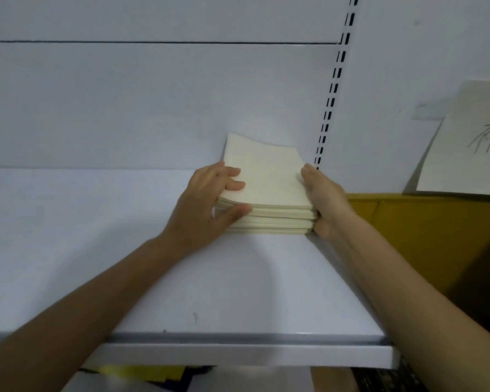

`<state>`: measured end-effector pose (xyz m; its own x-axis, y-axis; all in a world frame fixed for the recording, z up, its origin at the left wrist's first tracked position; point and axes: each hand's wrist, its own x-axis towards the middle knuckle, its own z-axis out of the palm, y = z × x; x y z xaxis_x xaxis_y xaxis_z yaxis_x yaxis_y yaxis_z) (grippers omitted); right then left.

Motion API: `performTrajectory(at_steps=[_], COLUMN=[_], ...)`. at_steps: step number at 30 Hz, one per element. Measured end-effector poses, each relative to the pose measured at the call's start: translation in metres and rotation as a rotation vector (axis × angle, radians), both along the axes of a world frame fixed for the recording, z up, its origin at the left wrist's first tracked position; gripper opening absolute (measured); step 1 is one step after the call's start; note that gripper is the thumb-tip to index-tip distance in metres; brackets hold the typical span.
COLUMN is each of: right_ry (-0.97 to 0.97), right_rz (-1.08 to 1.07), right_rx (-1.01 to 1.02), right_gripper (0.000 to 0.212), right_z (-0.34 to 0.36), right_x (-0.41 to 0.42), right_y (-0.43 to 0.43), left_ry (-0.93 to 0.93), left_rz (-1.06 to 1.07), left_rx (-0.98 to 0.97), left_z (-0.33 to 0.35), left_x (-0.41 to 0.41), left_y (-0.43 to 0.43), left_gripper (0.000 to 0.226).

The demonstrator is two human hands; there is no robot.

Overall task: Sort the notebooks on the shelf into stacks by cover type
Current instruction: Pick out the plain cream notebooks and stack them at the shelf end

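Observation:
A stack of several cream-covered notebooks (268, 176) lies on the white shelf (96, 250), towards its right end near the back panel. My left hand (207, 205) grips the stack's left side, fingers on the top cover and thumb against the front edges. My right hand (324, 202) presses flat against the stack's right side, its fingers hidden behind the notebooks. The top cover curls up slightly at its far left corner.
A slotted upright rail (333, 94) runs up the back panel just right of the stack. Beyond it stands a yellow cardboard box (425, 233), with a cream sheet bearing pencil marks (470, 142) leaning above it. Yellow and dark items (153, 374) show below the shelf's front lip.

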<state>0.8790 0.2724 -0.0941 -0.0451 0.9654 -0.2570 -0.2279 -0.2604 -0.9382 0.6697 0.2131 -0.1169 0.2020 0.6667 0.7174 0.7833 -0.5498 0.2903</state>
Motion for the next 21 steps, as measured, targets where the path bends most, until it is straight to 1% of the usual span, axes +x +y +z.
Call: performTrajectory(at_steps=[4, 7, 10, 11, 13, 16, 18, 19, 21], right_ry=[0.003, 0.014, -0.071, -0.130, -0.292, -0.617, -0.823, -0.899, -1.008], right_rz=[-0.038, -0.060, -0.121, -0.163, -0.220, -0.240, -0.304, -0.323, -0.287], right_rx=[0.055, 0.113, 0.190, 0.254, 0.447, 0.690, 0.836, 0.891, 0.945], right_gripper=[0.042, 0.042, 0.037, 0.035, 0.032, 0.031, 0.028, 0.026, 0.022], right_z=[-0.001, -0.003, -0.006, -0.008, -0.009, -0.007, -0.006, -0.004, -0.004], right_x=[-0.004, -0.003, -0.005, -0.005, -0.004, -0.002, -0.001, -0.001, -0.001], right_y=[-0.003, -0.003, -0.005, -0.007, -0.012, -0.020, -0.023, -0.025, -0.030], left_ry=[0.036, 0.017, 0.004, 0.010, 0.022, 0.048, 0.085, 0.101, 0.124], left_rz=[0.046, 0.070, 0.104, 0.114, 0.141, 0.205, 0.226, 0.236, 0.263], left_rx=[-0.014, -0.026, -0.029, -0.028, -0.038, -0.078, -0.040, -0.022, -0.020], left_z=[-0.001, 0.000, 0.001, 0.001, 0.003, 0.006, 0.005, 0.006, 0.008], left_x=[0.000, 0.003, 0.005, 0.005, 0.007, 0.010, 0.010, 0.011, 0.014], left_y=[-0.002, -0.004, -0.005, -0.006, -0.010, -0.017, -0.019, -0.019, -0.021], left_gripper=[0.054, 0.054, 0.057, 0.058, 0.059, 0.053, 0.050, 0.050, 0.051])
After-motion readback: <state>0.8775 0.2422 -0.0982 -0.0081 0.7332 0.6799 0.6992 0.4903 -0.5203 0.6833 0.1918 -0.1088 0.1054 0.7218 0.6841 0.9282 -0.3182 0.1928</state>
